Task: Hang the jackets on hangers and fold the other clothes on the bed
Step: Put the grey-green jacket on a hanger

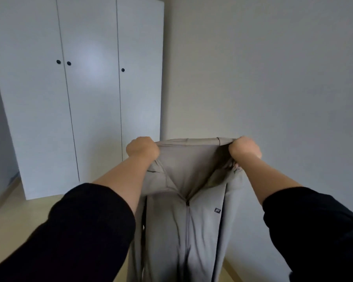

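Grey jacket [192, 224] hangs straight down between the forearms, long axis vertical, zip side toward the person. Left hand [143, 148] and right hand [245, 148] are level, fingers clenched on opposite ends of the collar edge, which is pulled taut between them. No hanger or bed in view; the closed wardrobe [80, 102] stands beyond, on the left hand's side.

I hold the grey jacket [194, 216] up by its collar, left hand [143, 148] and right hand [245, 148] gripping, facing the white wardrobe [90, 98].

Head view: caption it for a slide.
Left hand and right hand hold up a grey jacket before a white wardrobe.
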Demonstrator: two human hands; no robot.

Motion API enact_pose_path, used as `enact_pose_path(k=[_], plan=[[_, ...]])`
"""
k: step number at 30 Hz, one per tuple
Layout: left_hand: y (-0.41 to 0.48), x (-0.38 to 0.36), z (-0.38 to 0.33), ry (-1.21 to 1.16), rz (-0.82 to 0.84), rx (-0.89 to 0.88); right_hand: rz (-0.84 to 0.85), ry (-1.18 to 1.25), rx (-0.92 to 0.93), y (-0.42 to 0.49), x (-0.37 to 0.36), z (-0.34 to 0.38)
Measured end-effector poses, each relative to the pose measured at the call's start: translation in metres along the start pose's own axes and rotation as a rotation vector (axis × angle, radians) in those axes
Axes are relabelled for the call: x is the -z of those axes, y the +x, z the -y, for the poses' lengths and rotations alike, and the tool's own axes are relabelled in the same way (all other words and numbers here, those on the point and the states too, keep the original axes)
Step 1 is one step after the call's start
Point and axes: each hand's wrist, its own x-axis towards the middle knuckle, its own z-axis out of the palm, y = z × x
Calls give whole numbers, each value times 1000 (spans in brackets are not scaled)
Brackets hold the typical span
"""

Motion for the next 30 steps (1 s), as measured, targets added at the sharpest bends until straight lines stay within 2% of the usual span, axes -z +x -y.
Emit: enact_pose_path(k=[3, 4, 7, 10, 13, 15, 19, 24, 30], plan=[[-15, 0, -41, -562, 315, 139, 399, 504, -185, -8, 19, -9], [-24, 1, -55, -769, 401, 202, 444, 651, -268, -12, 25, -15], [-36, -3, -93, -1154, 556, 244, 420, 819, -358, -14, 35, -37], [-39, -7, -133, -1365, 554, 282, 257, 934, -306, -2, 42, -57], [-44, -7, -180, -1416, 514, 237, 119, 944, -269, 6, 58, -72], [-48, -7, -214, -1425, 494, 160, 44, 862, -232, 10, 79, -87], [-50, -11, -280, -1305, 344, -123, -117, 675, -182, 16, 129, -121], [-94, 11, -348, -1264, 162, -307, -519, 519, -155, -9, 198, -158], [-174, 68, -401, -1491, 212, -551, -816, 469, -127, -71, 277, -174]])
